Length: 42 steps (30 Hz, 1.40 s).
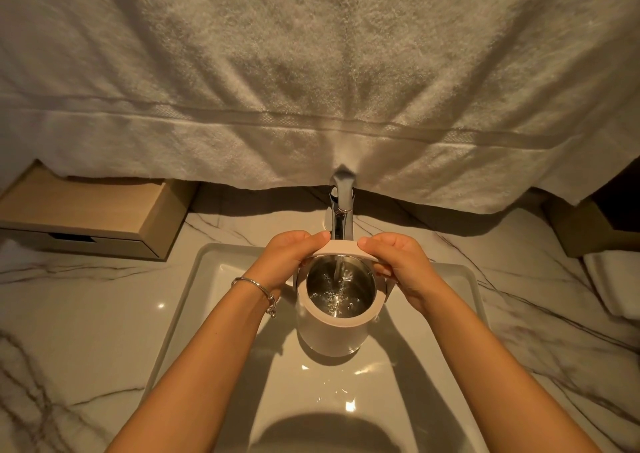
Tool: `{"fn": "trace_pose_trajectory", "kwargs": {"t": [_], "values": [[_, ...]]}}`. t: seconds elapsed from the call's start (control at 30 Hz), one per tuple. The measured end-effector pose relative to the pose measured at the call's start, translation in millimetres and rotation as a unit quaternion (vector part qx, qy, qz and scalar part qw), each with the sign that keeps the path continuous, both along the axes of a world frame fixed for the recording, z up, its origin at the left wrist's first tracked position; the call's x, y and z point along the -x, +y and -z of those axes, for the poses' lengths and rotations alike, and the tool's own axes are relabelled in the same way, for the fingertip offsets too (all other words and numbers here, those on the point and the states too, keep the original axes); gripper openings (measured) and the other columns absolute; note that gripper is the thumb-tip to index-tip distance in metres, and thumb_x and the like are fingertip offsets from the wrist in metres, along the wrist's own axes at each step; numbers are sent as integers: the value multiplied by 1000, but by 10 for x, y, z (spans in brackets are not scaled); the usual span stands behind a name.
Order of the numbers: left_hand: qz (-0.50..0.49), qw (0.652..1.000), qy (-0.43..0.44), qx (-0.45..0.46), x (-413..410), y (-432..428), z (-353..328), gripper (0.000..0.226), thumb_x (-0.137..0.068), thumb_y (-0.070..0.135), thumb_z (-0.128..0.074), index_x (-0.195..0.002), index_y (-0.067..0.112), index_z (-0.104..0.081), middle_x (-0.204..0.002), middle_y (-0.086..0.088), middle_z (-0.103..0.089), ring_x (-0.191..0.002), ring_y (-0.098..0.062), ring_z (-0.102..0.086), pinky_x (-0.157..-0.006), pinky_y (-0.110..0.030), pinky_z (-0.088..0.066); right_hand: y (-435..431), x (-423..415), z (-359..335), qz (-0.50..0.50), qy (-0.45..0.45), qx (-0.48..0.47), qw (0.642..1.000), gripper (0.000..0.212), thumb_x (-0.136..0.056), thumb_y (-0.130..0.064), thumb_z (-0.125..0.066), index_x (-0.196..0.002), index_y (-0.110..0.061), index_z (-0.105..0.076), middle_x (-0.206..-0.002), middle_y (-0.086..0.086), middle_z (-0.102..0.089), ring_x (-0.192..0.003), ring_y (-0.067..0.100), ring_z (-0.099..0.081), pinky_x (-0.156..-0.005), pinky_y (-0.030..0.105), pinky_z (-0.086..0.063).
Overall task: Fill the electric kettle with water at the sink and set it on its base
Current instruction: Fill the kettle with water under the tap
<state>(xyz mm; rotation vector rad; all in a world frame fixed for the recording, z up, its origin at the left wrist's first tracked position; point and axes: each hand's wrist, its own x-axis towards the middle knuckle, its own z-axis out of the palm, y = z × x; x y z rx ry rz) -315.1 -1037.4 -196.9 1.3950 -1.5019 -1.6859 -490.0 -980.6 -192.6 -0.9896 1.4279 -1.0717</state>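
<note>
A white electric kettle (pixel 329 335) with a steel inside is held over the white sink (pixel 194 300), its lid (pixel 341 247) flipped open toward the back. A chrome tap (pixel 341 207) pours a stream of water into the kettle, and water with bubbles lies at its bottom. My left hand (pixel 289 260) grips the kettle's left side and touches the lid's edge. My right hand (pixel 403 265) grips the right side, where the handle is mostly hidden under it. The kettle's base is not in view.
A large white towel (pixel 311 72) hangs across the wall behind the tap. A wooden drawer box (pixel 90 210) stands on the marble counter (pixel 69 314) at the back left. Folded white cloth (pixel 613 279) and another box (pixel 588 231) lie at the right.
</note>
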Motion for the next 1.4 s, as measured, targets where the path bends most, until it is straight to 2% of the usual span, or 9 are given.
{"fn": "trace_pose_trajectory", "kwargs": {"t": [0.23, 0.4, 0.73, 0.87, 1.1, 1.4], "values": [[-1, 1000, -4, 1, 1, -1, -4, 36, -82, 43, -57, -61, 14, -52, -63, -2, -51, -67, -15, -49, -69, -29, -42, -16, 9, 13, 4, 19, -2, 1000, 29, -81, -28, -63, -53, -18, -64, -54, 6, -52, -53, 12, -51, -54, 13, -49], [-13, 1000, 14, -4, -1, 12, 0, 37, -81, 41, -59, -56, 17, -49, -57, 1, -47, -60, -13, -46, -65, -27, -40, -17, -4, -14, 4, 18, -5, 1000, 32, -82, -25, -62, -50, -23, -64, -41, -13, -57, -46, 0, -56, -56, 19, -46], [-16, 1000, 22, -4, 7, 28, 8, 37, -82, 40, -59, -55, 17, -50, -54, 3, -49, -58, -12, -47, -65, -26, -41, -21, -4, -27, 7, 9, -10, 1000, 29, -82, -25, -63, -53, -20, -64, -42, -12, -58, -46, 0, -56, -61, 23, -45], [-17, 1000, 20, -2, 22, 33, 4, 38, -82, 40, -59, -53, 18, -50, -52, 5, -50, -59, -12, -48, -65, -26, -41, -11, 2, -12, 6, 7, -11, 1000, 36, -82, -26, -62, -47, -23, -62, -38, -11, -53, -44, 3, -53, -63, 25, -46], [-28, 999, 24, 7, 24, 18, -13, 40, -83, 39, -58, -50, 19, -49, -48, 8, -49, -58, -12, -47, -63, -26, -40, -33, -5, -30, 6, 15, -7, 1000, 38, -81, -28, -62, -44, -25, -62, -41, -11, -55, -47, 2, -55, -61, 23, -47], [-27, 999, 29, 10, 19, -3, 1, 41, -82, 39, -59, -47, 21, -48, -42, 13, -48, -53, -8, -47, -61, -24, -40, -44, -14, -33, 3, 8, -4, 1000, 36, -82, -26, -61, -47, -23, -60, -37, -11, -50, -42, 2, -50, -58, 22, -44]]}}
